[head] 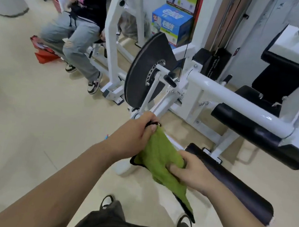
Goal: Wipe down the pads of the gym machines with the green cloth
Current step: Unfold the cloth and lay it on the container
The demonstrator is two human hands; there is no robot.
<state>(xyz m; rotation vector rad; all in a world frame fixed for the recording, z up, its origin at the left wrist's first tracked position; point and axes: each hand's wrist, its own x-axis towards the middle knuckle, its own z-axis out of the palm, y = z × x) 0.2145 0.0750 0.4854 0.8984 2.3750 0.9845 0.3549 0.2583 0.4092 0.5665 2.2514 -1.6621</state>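
Fuzzy green cloth with black trim, held above the floor, long axis slanting from far-left corner to near-right hanging tip, right hand fingers clamped on its middle, left hand fingers pinching the far corner, black roller pad just beyond.

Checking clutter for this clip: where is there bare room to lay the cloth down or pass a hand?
Widest free patch: floor left of the left hand, bordered by the seated person's shoes and the red bag. A narrower strip runs between the near roller pad and the white frame. Crowded around the black disc.
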